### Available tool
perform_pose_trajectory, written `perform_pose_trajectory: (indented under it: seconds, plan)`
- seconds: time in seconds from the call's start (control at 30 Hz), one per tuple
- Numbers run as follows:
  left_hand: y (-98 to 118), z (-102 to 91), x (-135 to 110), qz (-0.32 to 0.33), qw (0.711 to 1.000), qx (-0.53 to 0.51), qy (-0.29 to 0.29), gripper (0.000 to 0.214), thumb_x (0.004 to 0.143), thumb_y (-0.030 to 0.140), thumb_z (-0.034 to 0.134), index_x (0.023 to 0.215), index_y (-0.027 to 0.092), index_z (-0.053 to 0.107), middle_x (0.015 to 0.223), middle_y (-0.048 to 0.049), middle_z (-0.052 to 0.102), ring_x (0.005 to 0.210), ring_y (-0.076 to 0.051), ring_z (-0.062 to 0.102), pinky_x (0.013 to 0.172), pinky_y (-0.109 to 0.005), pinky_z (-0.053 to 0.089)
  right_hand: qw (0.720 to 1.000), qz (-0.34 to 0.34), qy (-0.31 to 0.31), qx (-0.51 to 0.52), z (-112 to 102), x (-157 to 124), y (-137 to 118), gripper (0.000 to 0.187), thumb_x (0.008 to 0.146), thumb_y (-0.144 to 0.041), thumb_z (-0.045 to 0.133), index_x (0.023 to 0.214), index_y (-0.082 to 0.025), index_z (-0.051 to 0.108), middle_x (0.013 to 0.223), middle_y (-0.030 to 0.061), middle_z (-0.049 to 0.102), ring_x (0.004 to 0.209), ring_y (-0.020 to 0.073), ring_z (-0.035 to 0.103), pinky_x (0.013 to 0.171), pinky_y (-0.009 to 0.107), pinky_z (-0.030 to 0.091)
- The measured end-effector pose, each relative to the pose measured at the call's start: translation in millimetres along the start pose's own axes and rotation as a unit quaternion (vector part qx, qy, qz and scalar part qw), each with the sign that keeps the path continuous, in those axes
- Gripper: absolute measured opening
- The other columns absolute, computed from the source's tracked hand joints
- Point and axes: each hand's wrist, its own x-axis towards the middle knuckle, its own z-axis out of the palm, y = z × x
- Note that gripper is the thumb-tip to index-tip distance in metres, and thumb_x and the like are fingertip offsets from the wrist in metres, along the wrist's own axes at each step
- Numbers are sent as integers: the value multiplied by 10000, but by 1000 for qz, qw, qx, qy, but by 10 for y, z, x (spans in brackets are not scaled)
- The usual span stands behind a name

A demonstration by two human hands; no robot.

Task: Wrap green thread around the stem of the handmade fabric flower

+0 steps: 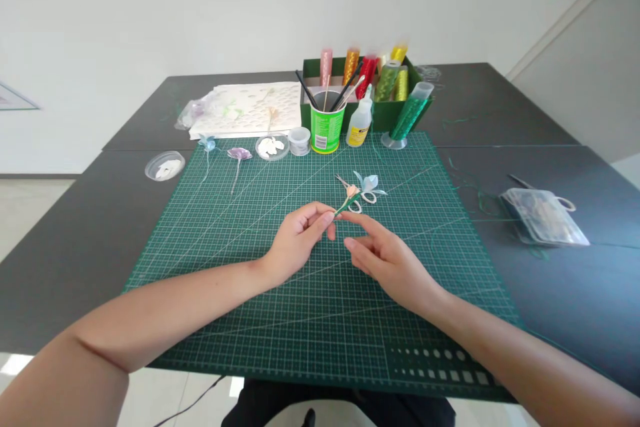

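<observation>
Peach flower [352, 191] slanting away rightward, pinched in left hand [299, 237], right hand [389, 257] half open

A left hand [300, 238] and a right hand [387, 257] are making two hands in all. I am counting at least five flowers: one peach flower [352, 191], one pale blue flower [370, 183], one blue flower [207, 143], one purple flower [240, 153] and one cream flower [271, 113]. On the table [75, 247], one cutting mat [300, 333] is lying. One green box [384, 118] is holding what look like seven thread spools [367, 73]; one green spool [413, 112] is standing outside it. One can [327, 123], one glue bottle [357, 127], one small tub [299, 142], one clear case [550, 217] and two shallow dishes [154, 163] are sitting there too.
</observation>
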Motion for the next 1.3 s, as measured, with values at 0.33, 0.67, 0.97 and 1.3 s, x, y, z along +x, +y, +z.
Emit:
perform_pose_trajectory:
  seconds: [0.33,0.67,0.97,1.3]
  plan:
    - [-1,1,15,-22,999,-35,23,236,986,382,586,920,164,650,685,24,624,549,-80,408,536,-229,345,947,-158,62,-272,-124,-51,11,332,1042,-271,423,1240,-152,662,522,-90,419,402,77,327,454,238,280]
    - [-40,6,7,-29,997,38,-60,186,969,335,601,921,167,668,786,-21,737,720,-130,652,714,-271,508,915,-269,-8,-302,-260,-154,-109,243,1017,-217,511,1012,-143,743,515,-64,547,392,53,413,421,199,317]
    - [2,69,-81,18,970,209,-124,146,985,283,632,950,188,737,790,7,748,652,-110,632,598,-225,443,940,-255,-12,-225,-467,-251,-376,242,961,-237,619,1077,-284,826,932,15,829,676,148,760,586,222,568]
    - [2,66,-132,133,931,292,-174,171,998,287,630,1073,195,752,915,-22,799,756,-145,727,683,-244,539,971,-148,79,-168,-524,-177,-318,191,914,-345,686,994,-278,847,995,24,823,841,228,796,667,292,647]
